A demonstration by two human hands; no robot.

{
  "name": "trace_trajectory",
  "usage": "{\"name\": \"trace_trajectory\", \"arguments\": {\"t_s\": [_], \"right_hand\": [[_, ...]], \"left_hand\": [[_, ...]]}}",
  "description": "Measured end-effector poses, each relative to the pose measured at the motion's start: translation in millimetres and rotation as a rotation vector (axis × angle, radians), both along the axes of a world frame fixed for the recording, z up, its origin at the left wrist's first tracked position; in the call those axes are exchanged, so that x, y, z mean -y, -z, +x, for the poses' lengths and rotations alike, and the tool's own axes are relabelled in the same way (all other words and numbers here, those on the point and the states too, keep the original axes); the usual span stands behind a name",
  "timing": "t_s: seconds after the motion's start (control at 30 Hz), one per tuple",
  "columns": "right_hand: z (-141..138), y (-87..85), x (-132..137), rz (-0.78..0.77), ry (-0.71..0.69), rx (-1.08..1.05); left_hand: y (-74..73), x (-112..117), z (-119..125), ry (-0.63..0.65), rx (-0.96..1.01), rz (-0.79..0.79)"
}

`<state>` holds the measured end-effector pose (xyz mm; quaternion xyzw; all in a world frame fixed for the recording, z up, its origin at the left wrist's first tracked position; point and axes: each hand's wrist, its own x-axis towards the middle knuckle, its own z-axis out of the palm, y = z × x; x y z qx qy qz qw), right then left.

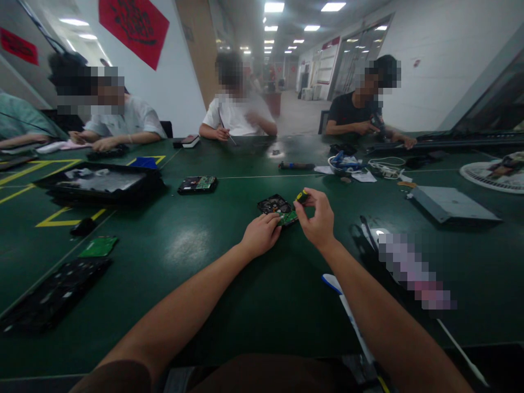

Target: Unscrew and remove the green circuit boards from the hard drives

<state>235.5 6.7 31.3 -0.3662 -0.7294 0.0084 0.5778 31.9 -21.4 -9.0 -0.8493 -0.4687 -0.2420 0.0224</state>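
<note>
A long green table (229, 327) spreads before you. On your left, yellow tape (53, 224) marks out corners beside a black tray (82, 193) with white scraps inside; nearer you lie a small green circuit board (98, 246) and a long black panel (55, 289). On your right sit a flat grey metal box (456, 204), a round white grille (466, 176) and a loose white cable (387, 168). Facing you across the table are a person in a white shirt (241, 117) and a person in a black shirt (350, 112). At your upper left, a red diamond-shaped poster (135, 27) bears black writing; bright ceiling lights (274, 7) run into the distance.
</note>
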Motion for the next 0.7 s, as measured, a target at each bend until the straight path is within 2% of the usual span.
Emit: {"name": "trace_trajectory", "arguments": {"t_s": [0.4, 0.7], "right_hand": [[0.6, -1.6, 0.6, 0.036, 0.006, 0.022], [-0.8, 2.5, -1.1, -0.008, -0.02, -0.023]], "left_hand": [[-0.1, 0.3, 0.7, -0.007, -0.015, 0.015], [-1.1, 0.7, 0.2, 0.004, -0.011, 0.016]]}}
